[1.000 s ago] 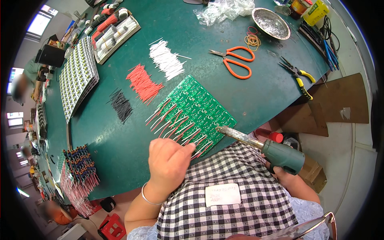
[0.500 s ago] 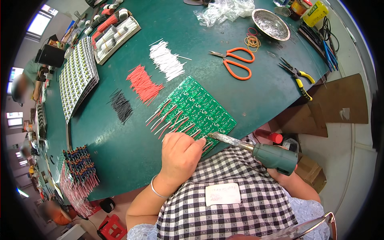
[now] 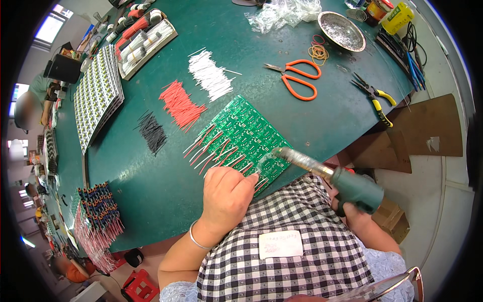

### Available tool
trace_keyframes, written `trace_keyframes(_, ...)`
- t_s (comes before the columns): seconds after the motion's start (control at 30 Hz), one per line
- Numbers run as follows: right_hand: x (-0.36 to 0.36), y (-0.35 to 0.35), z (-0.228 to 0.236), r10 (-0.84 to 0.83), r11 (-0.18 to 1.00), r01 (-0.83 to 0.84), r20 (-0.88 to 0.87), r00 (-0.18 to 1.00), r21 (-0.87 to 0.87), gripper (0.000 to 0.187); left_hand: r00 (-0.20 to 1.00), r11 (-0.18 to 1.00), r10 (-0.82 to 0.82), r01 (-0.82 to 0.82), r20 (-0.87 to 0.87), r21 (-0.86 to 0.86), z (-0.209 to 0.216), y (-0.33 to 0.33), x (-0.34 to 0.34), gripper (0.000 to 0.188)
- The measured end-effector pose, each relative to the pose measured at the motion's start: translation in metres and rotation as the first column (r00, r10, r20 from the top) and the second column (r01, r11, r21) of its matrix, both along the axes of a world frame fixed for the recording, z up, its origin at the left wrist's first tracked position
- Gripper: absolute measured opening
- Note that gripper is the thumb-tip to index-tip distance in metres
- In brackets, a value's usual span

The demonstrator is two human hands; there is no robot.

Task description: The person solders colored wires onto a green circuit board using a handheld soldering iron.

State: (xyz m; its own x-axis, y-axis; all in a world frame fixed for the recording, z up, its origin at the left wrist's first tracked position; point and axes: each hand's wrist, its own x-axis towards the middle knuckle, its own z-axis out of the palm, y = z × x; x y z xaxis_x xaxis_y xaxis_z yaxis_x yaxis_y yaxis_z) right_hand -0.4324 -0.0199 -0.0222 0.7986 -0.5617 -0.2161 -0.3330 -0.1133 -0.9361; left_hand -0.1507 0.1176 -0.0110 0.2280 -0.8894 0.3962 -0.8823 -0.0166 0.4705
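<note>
A green circuit board panel (image 3: 256, 133) lies before me, with a row of short red and white wires (image 3: 209, 146) standing out along its left lower side. My left hand (image 3: 227, 194) is closed at that edge, thumb and forefinger pinched on a thin wire at the board. In my right hand (image 3: 354, 211) is a green-bodied soldering gun (image 3: 357, 191); its metal tip is over the board's lower right part, apart from my left fingertips. A wisp of smoke hangs between tip and fingers. The gun's body hides part of my right fingers.
Piles of white (image 3: 210, 75), red (image 3: 182, 104) and black wires (image 3: 152, 133) lie beyond the board. Orange-handled scissors (image 3: 302, 78), yellow-handled pliers (image 3: 375, 95) and a metal bowl (image 3: 342, 31) are on the right. Stacked panels (image 3: 98, 95) and wired boards (image 3: 98, 211) are left.
The soldering gun has lifted away from my left fingertips, up and to the right, and smoke now shows there. My left hand stays in place.
</note>
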Motion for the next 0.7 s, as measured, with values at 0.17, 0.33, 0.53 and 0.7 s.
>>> trace_keyframes(0.17,0.035,-0.016,0.021,-0.479,0.87,0.489,0.347,0.806,0.064,0.051,1.0,1.0,-0.019,0.019,0.004,0.001,0.001,0.0,0.0,0.02)
trace_keyframes(0.33,0.068,-0.069,0.051,-0.45,0.788,0.613,0.623,0.64,-0.06,0.045,1.0,1.0,0.014,-0.014,0.003,0.018,0.0,0.001,-0.002,0.021)
trace_keyframes(0.53,0.092,-0.15,0.05,-0.62,0.613,0.731,0.391,0.68,-0.299,0.024,0.999,0.999,-0.025,0.024,0.019,0.047,0.0,0.005,-0.002,0.022)
trace_keyframes(0.7,0.087,-0.143,0.032,-0.545,0.685,0.693,0.474,0.692,-0.224,0.021,1.0,0.997,0.009,-0.011,0.02,0.08,0.001,0.003,-0.002,0.021)
